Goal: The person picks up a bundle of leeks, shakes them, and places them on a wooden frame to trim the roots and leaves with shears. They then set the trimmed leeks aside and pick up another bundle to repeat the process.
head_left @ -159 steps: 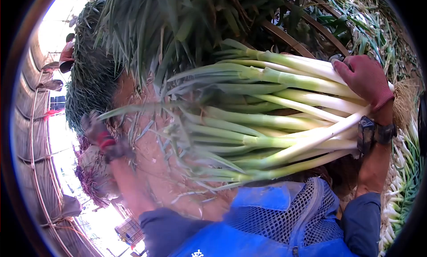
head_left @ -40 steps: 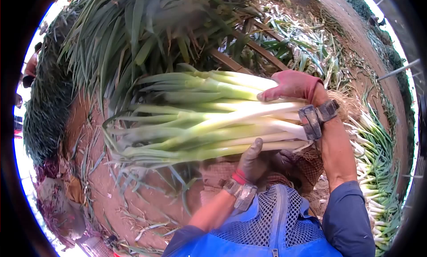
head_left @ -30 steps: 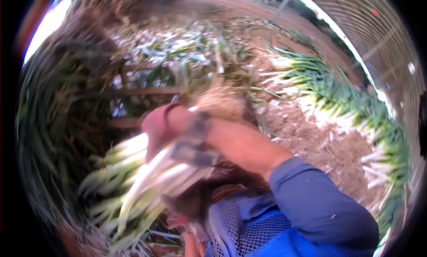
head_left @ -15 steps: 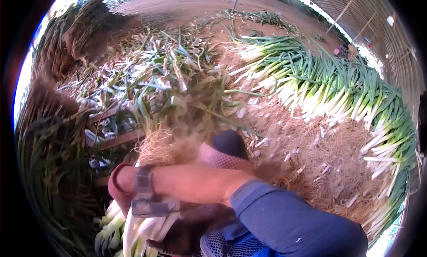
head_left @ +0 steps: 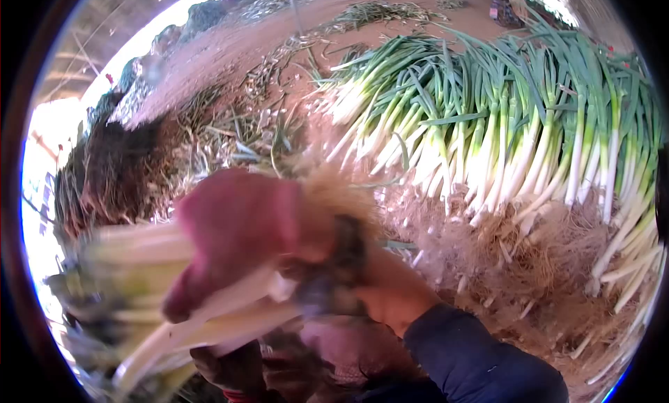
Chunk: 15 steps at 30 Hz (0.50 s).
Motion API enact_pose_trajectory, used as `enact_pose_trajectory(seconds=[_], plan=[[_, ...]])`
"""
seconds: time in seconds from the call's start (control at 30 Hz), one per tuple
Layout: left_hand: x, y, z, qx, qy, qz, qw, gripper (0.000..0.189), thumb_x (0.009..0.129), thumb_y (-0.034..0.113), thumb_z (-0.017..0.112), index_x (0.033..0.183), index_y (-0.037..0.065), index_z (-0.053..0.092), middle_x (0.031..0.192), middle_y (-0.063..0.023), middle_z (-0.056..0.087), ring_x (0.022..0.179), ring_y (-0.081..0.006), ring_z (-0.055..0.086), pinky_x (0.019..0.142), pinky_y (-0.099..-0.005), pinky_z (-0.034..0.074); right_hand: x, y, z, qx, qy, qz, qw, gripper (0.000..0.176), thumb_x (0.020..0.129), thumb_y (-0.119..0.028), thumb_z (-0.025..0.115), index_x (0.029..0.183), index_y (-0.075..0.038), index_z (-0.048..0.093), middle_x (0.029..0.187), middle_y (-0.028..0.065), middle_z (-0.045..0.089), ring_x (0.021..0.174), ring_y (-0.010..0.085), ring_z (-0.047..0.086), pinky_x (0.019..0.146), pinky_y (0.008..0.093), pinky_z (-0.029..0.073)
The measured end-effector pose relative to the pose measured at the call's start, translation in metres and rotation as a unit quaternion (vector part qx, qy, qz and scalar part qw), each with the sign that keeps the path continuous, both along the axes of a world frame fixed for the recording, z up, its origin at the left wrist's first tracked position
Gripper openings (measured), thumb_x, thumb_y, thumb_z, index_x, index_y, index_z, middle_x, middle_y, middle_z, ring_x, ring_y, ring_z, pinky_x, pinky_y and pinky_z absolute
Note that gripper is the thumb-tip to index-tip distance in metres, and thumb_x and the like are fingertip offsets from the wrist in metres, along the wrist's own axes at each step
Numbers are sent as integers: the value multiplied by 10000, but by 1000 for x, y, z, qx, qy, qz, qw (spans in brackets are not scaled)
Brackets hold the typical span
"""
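A long row of leeks [head_left: 502, 124] fills the upper right of the frame. They lie side by side on the dirt floor [head_left: 223, 54], with green tops pointing up and away and white shanks towards the middle. Just below the white ends, a pale tangle of cut roots and trimmings [head_left: 536, 263] spreads across the lower right and touches the row. At the left edge sits a dark, shaggy heap [head_left: 118, 173], with loose green scraps strewn between it and the row.

Close to the camera, in the lower left, is a bundle of leeks [head_left: 209, 319]. It is badly blurred, and its white stalks run out towards the left edge. It is held up off the ground, well apart from the laid-out row.

The right hand [head_left: 237, 229], in a red glove, lies over the top of the bundle with its fingers curled down around the stalks, gripping them. Its blue sleeve [head_left: 481, 354] comes in from the bottom right, and a dark wrist strap [head_left: 345, 263] sits just behind the glove.

The left hand [head_left: 233, 368], in a dark glove, shows at the bottom edge beneath the bundle. I cannot tell whether its fingers are closed.
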<state>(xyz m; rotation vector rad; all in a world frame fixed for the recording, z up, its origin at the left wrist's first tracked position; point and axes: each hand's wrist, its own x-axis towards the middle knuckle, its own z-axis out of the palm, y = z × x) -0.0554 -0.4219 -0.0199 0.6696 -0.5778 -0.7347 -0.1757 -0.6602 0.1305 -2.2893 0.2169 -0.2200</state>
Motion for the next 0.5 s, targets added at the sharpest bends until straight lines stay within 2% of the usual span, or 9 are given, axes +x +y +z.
enact_pose_trajectory(seconds=[0.07,0.1,0.13,0.2,0.27,0.3,0.37,0.43,0.5], plan=[[37,-55,5,71,-48,17,996,667,1023,524,655,1488,56,558,1417,-132,648,1307,-298,613,1107,-537,507,-57,-48,-10,9,-40,-47,998,725,691,-704,877,878,-7,811,862,201,780,769,292,771,766,390,613],[48,-85,10,123,-86,40,988,656,1018,495,672,1487,51,556,1428,-140,642,1292,-299,626,1089,-533,523,-82,-70,-23,68,-114,-104,986,699,689,-650,908,925,-1,802,899,189,785,766,283,770,758,389,615],[44,-124,23,125,-95,35,987,656,1018,495,672,1487,51,556,1428,-140,642,1292,-299,626,1089,-533,523,-100,-92,-37,126,-186,-158,962,682,687,-597,940,973,4,793,935,178,790,764,274,769,750,388,616],[26,-226,65,88,-173,-141,971,566,1004,363,719,1411,-11,599,1359,-147,686,1249,-279,659,1088,-454,533,-114,-137,-77,205,-334,-228,891,672,738,-520,939,1068,33,745,980,136,781,785,230,754,746,350,611],[-17,-323,116,130,-252,-256,924,540,1007,303,730,1394,-54,605,1338,-148,703,1244,-271,670,1113,-416,519,-124,-182,-108,227,-433,-328,809,637,829,-465,904,1143,53,705,998,110,768,790,182,731,731,303,596],[-41,-367,139,191,-293,-280,894,560,1018,309,719,1414,-66,590,1352,-146,698,1261,-273,666,1139,-416,500,-127,-216,-132,206,-433,-387,787,618,872,-501,855,1118,47,707,936,91,744,749,174,711,701,309,585],[-31,-457,117,202,-424,-292,833,617,1032,322,703,1480,-70,538,1387,-161,679,1288,-291,653,1179,-422,465,-134,-282,-179,170,-422,-503,734,620,958,-573,756,1067,35,710,811,52,697,665,160,669,640,321,562],[-42,-465,91,303,-466,-163,815,612,1040,282,702,1509,-61,513,1402,-171,676,1281,-262,657,1179,-400,460,-158,-342,-245,310,-356,-512,718,697,957,-660,702,1019,34,694,714,33,630,584,173,626,566,329,522],[5,-452,17,318,-475,-114,812,896,951,353,807,1616,-37,350,1454,-197,642,1300,-265,649,1136,-398,487,-178,-375,-309,393,-251,-567,679,758,961,-730,638,982,26,672,656,30,581,517,184,578,486,343,463]])
